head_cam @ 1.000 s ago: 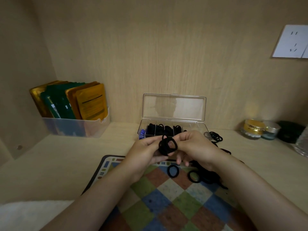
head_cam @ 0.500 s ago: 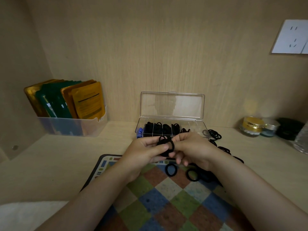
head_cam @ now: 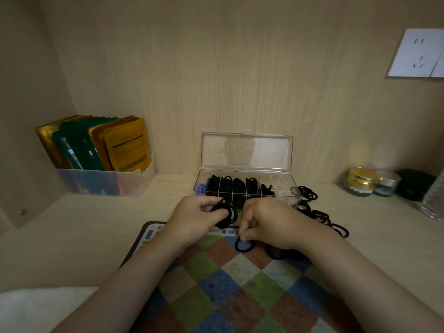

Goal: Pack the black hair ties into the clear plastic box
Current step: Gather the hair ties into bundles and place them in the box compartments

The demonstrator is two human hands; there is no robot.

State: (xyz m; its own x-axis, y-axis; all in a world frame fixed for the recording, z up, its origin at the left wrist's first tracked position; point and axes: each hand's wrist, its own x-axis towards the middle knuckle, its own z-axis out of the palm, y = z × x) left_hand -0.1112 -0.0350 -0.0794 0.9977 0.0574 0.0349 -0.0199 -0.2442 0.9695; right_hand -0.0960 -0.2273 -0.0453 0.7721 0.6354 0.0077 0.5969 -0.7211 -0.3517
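The clear plastic box [head_cam: 282, 186] sits at the middle of the table's [head_cam: 79, 239] back edge. Its lid [head_cam: 247, 152] stands upright against the wall, which leaves the compartments open to a reach from the front. The compartments on the left are packed with black ties, while the one at the right end looks bare, so the filling appears to run left to right. The left hand [head_cam: 195, 218] is curled round a bundle of black hair ties [head_cam: 227, 212], thumb across them. It holds the bundle just in front of the box, probably so several ties can go in together rather than singly. The right hand [head_cam: 271, 224] reaches down to the checkered mat [head_cam: 211, 292], and its fingertips [head_cam: 242, 237] pinch the top of a single tie [head_cam: 244, 245] lying flat there, apparently to add it to the bundle. The loose ties [head_cam: 320, 216] trail along the table from the box's right end towards the right edge, partly hidden under the right wrist. They lie within easy reach of the picking hand. Much of the task seems done, but a fair heap is not yet packed.
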